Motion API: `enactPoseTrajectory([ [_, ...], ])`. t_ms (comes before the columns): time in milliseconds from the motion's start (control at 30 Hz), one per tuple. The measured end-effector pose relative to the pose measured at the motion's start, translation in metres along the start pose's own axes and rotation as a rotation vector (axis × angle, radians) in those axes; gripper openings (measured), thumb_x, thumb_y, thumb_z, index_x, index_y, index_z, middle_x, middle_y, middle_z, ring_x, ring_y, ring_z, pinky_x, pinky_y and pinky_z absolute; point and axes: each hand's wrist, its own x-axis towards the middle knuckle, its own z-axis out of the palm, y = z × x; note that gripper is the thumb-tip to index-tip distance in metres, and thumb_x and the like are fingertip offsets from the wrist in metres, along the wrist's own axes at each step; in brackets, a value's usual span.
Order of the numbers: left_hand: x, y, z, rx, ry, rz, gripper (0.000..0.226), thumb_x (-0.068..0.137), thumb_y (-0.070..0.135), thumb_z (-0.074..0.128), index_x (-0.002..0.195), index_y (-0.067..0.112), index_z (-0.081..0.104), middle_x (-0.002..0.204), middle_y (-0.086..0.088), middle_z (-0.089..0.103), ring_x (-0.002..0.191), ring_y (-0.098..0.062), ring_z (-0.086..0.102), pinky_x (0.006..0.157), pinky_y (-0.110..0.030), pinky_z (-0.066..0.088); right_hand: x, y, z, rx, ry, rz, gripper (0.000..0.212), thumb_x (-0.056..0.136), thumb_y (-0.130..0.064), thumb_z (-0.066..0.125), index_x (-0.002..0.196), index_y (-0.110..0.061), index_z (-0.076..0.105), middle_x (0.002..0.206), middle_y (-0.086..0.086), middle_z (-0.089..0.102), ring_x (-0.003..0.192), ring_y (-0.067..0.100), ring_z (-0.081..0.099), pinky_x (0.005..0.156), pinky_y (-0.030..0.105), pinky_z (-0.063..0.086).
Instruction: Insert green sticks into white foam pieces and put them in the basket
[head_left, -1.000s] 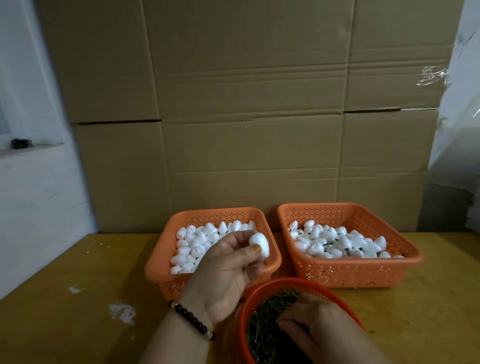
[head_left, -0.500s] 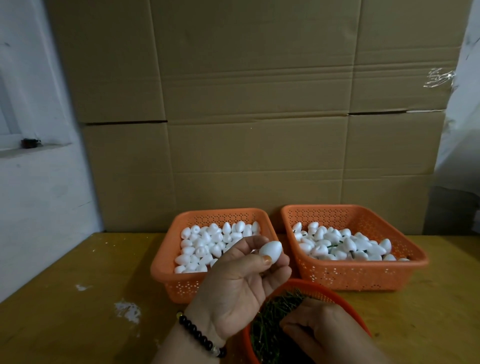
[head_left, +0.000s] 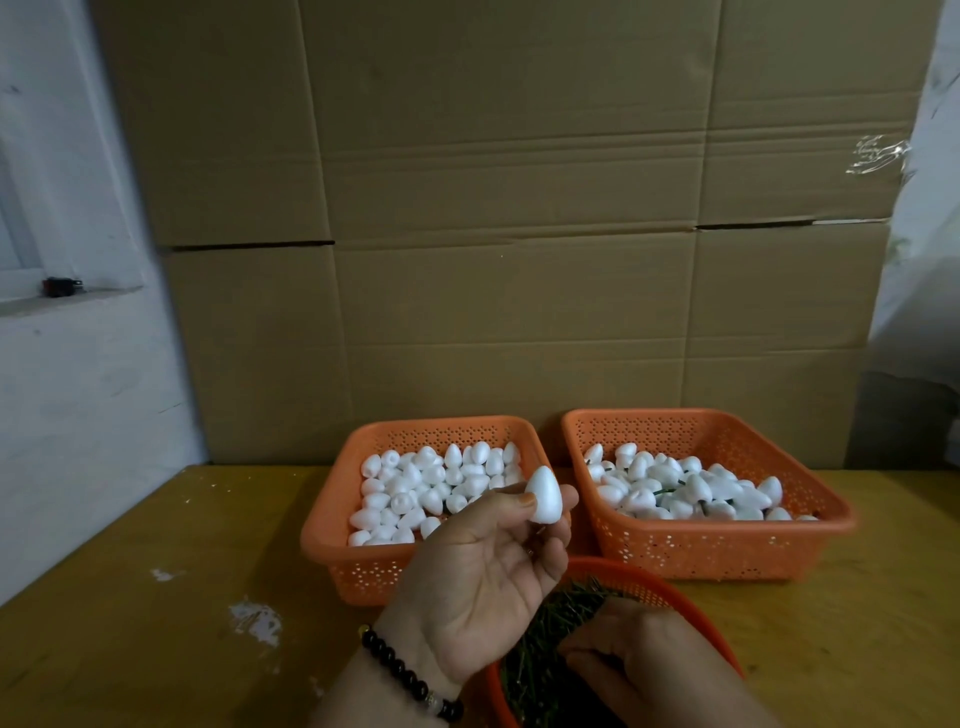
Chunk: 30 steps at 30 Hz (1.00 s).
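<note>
Left hand (head_left: 483, 582) raised palm-up over the table (head_left: 156, 597), thumb and fingers (head_left: 563, 496) pinching one white foam piece (head_left: 544, 495), pointed end up, in front of the gap between two baskets; dark bead bracelet (head_left: 410, 678) on that wrist. Right hand (head_left: 628, 660) down inside the round orange bowl (head_left: 654, 582), fingers curled among the green sticks (head_left: 550, 634); cannot tell whether pinching one. Left orange basket (head_left: 322, 540) heaped with plain foam pieces; right orange basket (head_left: 727, 551) holding foam pieces with green sticks showing between them. Cardboard boxes (head_left: 493, 234) stacked just behind both baskets.
</note>
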Motion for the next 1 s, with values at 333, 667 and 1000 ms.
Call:
enactPoseTrajectory([
  [333, -0.0010, -0.0003, 0.0053, -0.118, -0.004, -0.017, 0.047, 0.070, -0.002, 0.062, 0.117, -0.005, 0.058, 0.096, -0.024, 0.067, 0.073, -0.027, 0.068, 0.062, -0.038, 0.059, -0.0007, 0.0006, 0.0006, -0.005, -0.007, 0.012, 0.023, 0.092, -0.045, 0.055, 0.112, -0.043, 0.066, 0.104, -0.016, 0.061, 0.095, -0.003, 0.058, 0.085, 0.017, 0.046],
  [667, -0.0014, 0.0003, 0.0066, -0.197, -0.011, -0.068, 0.043, 0.075, -0.005, 0.053, 0.117, -0.008, 0.060, 0.102, -0.025, 0.068, 0.085, -0.032, 0.070, 0.067, -0.040, 0.061, -0.0009, -0.0003, 0.0005, -0.001, -0.004, 0.017, 0.024, 0.092, -0.044, 0.056, 0.114, -0.044, 0.065, 0.106, -0.020, 0.060, 0.098, -0.004, 0.058, 0.086, 0.017, 0.046],
  [1000, -0.0030, 0.0007, 0.0089, -0.219, -0.018, -0.078, 0.038, 0.070, -0.006, 0.060, 0.107, -0.014, 0.064, 0.106, -0.029, 0.066, 0.086, -0.037, 0.070, 0.066, -0.040, 0.061, -0.0003, 0.0001, 0.0009, -0.009, -0.010, 0.005, 0.025, 0.093, -0.044, 0.054, 0.114, -0.042, 0.067, 0.107, -0.018, 0.061, 0.098, -0.002, 0.059, 0.087, 0.017, 0.046],
])
